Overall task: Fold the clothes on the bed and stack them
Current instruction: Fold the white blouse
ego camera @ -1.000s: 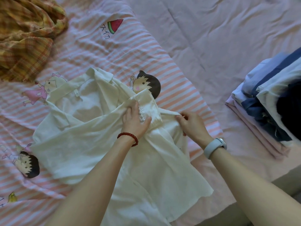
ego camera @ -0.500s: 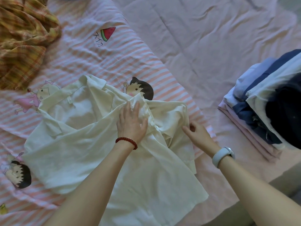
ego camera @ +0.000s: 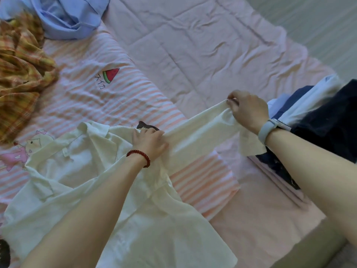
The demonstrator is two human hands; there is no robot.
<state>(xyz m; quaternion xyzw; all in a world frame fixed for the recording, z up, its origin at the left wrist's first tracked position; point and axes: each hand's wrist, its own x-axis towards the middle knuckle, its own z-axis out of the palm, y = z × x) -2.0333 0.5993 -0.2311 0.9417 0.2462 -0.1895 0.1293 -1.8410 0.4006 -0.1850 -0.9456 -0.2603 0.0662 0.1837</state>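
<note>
Tension along the sleeve (ego camera: 201, 130) is the main risk as I judge it: the right hand (ego camera: 249, 111) pinches the cuff end between thumb and fingertips and draws it out toward the folded stack (ego camera: 328, 120), while the left hand (ego camera: 149, 141) presses down on the shoulder seam, fingers bunched into the cloth. If the pull outruns that anchor, the white shirt (ego camera: 92, 182) could slide and its laid-out body would wrinkle or skew. A slipped pinch would let the sleeve collapse in a heap.

Both forearms reach forward from the near edge. The right wrist, with a pale watch band (ego camera: 267, 130), is raised off the bedsheet (ego camera: 193, 55); the left wrist, with a red bead bracelet (ego camera: 140, 156), sits low on the shirt.

Beyond the shirt's collar lie an unfolded plaid garment (ego camera: 21, 74) and a crumpled light blue shirt (ego camera: 67, 16), both well apart from it. The shirt itself lies spread on the striped cartoon sheet, collar away from the person.
</note>
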